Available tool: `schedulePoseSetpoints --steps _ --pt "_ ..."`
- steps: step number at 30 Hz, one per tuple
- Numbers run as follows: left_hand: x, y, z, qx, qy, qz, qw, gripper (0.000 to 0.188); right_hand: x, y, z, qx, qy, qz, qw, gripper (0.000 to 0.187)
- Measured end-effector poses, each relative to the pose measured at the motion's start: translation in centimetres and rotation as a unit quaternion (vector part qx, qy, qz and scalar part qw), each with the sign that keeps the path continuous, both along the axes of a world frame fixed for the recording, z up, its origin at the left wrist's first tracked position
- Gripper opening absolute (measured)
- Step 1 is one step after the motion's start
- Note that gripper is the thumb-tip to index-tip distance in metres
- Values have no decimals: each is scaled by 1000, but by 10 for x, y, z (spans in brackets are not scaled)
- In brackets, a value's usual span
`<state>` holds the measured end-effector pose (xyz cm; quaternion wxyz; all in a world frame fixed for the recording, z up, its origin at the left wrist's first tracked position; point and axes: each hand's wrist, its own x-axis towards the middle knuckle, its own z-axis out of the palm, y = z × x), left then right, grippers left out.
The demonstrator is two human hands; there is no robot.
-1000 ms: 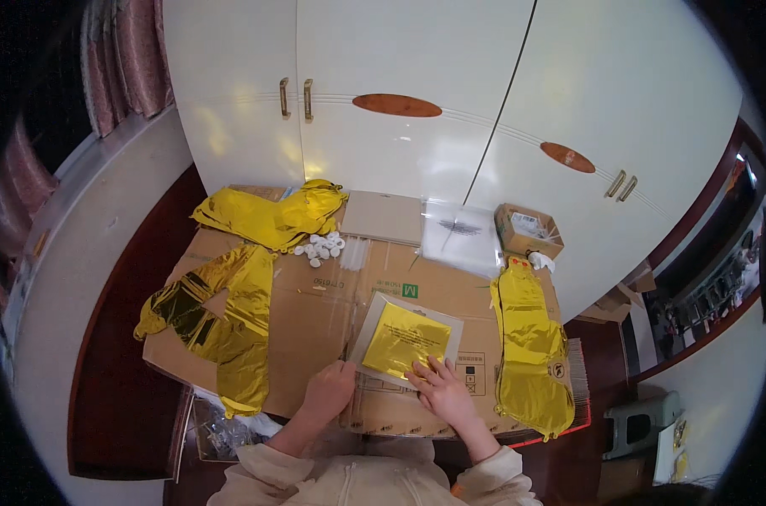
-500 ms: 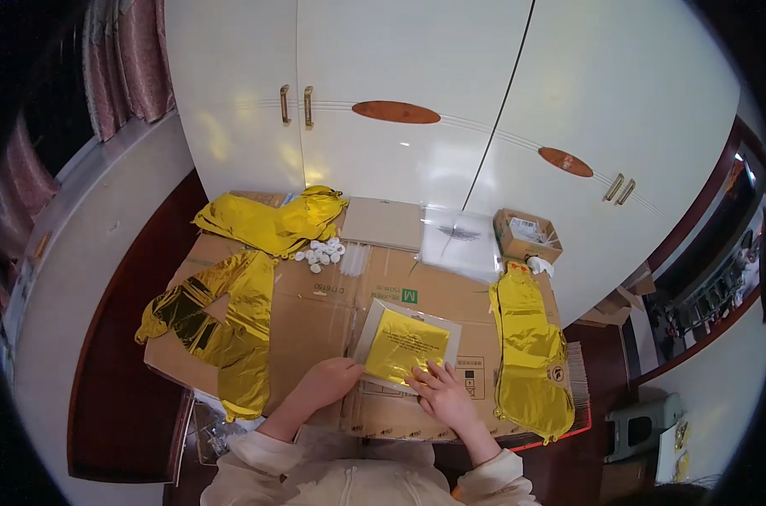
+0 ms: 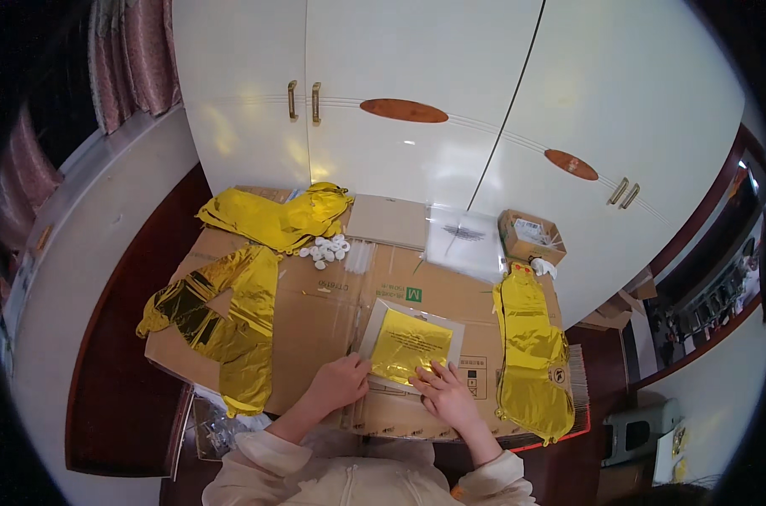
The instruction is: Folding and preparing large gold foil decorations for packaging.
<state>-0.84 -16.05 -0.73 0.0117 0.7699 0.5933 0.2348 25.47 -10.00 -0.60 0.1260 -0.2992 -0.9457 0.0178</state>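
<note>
1. Two hands on my feed. Left hand (image 3: 341, 384): fingers curled together at the lower left edge of the gold foil packet (image 3: 412, 344); whether they pinch it, I cannot tell.
2. Right hand (image 3: 448, 398): fingers apart, resting on the packet's lower part, clamped on nothing.
3. Packet lies slightly turned on the cardboard-covered table (image 3: 311, 316), pale card (image 3: 458, 331) showing around the foil.
4. Change over the last second: left fingers crept inward to the packet; right hand kept its place. I judge the right steadies while the left works the edge.
5. Farther out: flat foil shapes left (image 3: 252, 325) and right (image 3: 530, 346); white rings (image 3: 325, 250) beyond.
</note>
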Motion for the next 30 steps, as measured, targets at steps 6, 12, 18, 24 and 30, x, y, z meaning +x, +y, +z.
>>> schedulePoseSetpoints --steps 6,12,18,24,30 --pt "0 2 -10 -6 12 29 999 19 0 0 1 -1 5 2 1000 46" --pt "17 0 -9 -35 51 98 993 17 1 1 2 9 -5 4 1000 40" --pt "15 4 -19 -72 -23 111 991 21 -30 28 20 -21 40 -15 999 42" --pt "11 4 -10 -95 -67 105 988 25 -90 64 -10 11 25 -57 998 58" --pt "8 3 -9 -105 -62 109 987 27 -97 66 -23 14 6 -60 998 66"
